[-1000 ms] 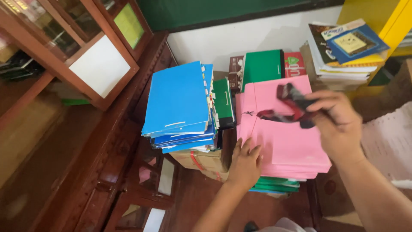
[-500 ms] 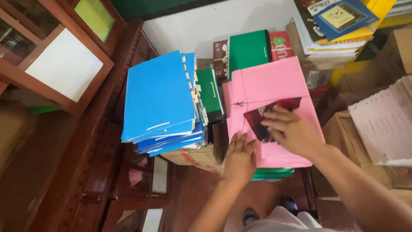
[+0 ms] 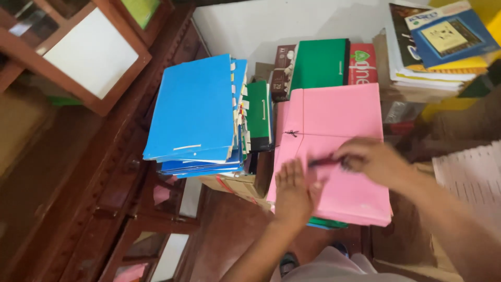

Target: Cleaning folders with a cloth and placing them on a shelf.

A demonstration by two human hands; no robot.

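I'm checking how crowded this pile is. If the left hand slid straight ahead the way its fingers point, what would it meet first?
The left hand lies flat on the pink folder, fingers pointing up the cover. Going on, it would likely meet the small string tie first, though depth is hard to judge.

hands (image 3: pixel 334 177) on folder stack (image 3: pixel 334 120), file stack (image 3: pixel 195 112) left

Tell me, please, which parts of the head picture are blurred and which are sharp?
Head view: the right hand and the dark thing it holds are smeared by motion; the left hand is softer too; the blue folders and pink folders look fairly sharp.
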